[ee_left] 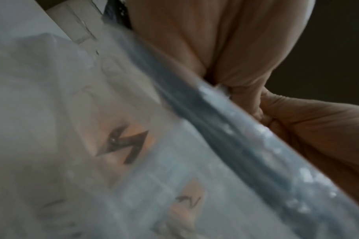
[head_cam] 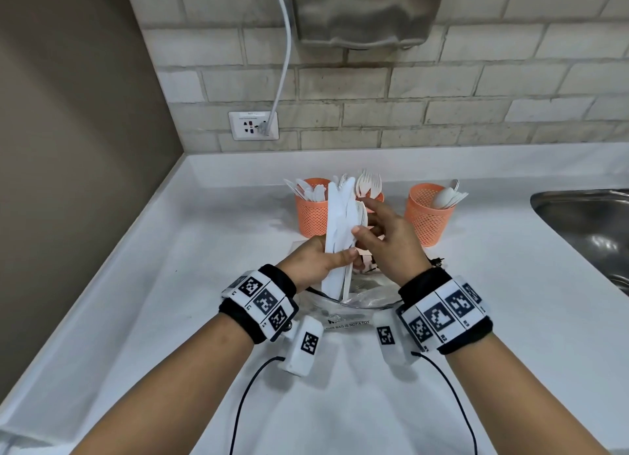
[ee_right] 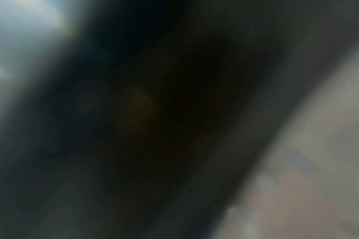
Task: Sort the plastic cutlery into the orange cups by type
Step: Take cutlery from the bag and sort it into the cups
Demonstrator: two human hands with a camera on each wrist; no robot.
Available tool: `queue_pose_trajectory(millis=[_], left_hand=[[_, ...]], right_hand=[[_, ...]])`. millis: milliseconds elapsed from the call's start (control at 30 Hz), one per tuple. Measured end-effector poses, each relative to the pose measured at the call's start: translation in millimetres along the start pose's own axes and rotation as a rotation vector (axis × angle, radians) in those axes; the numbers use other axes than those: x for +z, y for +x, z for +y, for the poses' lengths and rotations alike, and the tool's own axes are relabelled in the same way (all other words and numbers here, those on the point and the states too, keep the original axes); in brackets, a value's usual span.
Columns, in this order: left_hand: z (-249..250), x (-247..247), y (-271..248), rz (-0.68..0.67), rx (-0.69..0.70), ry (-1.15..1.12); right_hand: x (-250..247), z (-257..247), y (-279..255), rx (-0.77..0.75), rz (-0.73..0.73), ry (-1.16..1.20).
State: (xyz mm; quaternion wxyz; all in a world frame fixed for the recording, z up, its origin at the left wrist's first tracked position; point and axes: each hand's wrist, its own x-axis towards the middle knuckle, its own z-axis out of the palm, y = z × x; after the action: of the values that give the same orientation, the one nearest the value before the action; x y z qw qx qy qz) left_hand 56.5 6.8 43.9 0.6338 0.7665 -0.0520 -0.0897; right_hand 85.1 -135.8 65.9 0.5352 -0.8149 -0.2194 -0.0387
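Mostly sorted: three cups (head_cam: 428, 216) at frame centre hold knives, forks, spoons. Left hand (head_cam: 315, 260) clamps a bundle (head_cam: 340, 223); right hand (head_cam: 388, 240) pinches one piece from it.

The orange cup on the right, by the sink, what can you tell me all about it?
The right orange cup looks like plastic mesh with tiny holes all over. It stands upright on the white counter, apart from the other cups, and no hand touches it. White plastic spoons stick out of its top, leaning right toward the sink.
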Motion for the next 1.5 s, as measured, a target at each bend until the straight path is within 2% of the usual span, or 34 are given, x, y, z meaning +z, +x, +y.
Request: queue_pose_trajectory(millis=[200, 367, 633, 800, 1067, 1167, 1267, 1400, 1500], left_hand=[[-1.1, 0.3, 1.2, 0.061, -0.024, 0.004], [-5.7, 0.0, 4.9, 0.134, -0.052, 0.005], [-5.5, 1.6, 7.7, 0.163, 0.02, 0.032], [-6.4, 0.9, 9.2, 0.193, 0.029, 0.036], [-8.5, 1.9, 13.1, 0.252, 0.012, 0.195], [-11.8, 2.4, 13.8, 0.287, 0.01, 0.221], [-9.3, -0.7, 14.2, 0.35, 0.037, 0.065], [-0.1, -10.9, 13.7, 0.382, 0.095, -0.141], [6.0, -15.7, 12.3, 0.359, 0.136, -0.284]], right_hand=[[2.2, 9.1, 4.5, 0.001, 0.018, -0.073], [1.9, 12.4, 5.9, -0.017, 0.042, -0.026], [-3.8, 17.1, 7.9, 0.036, 0.039, 0.048], [-6.3, 18.3, 7.9, 0.037, 0.124, 0.007], [-4.7, 17.2, 8.8, 0.01, 0.07, 0.009], [-1.5, 19.9, 7.8, -0.002, 0.062, -0.074], [0.4, 23.2, 6.0, 0.017, 0.038, -0.2], [2.6, 27.2, 1.3, 0.066, -0.164, -0.437], [3.6, 29.2, -1.1, 0.09, -0.227, -0.494]])
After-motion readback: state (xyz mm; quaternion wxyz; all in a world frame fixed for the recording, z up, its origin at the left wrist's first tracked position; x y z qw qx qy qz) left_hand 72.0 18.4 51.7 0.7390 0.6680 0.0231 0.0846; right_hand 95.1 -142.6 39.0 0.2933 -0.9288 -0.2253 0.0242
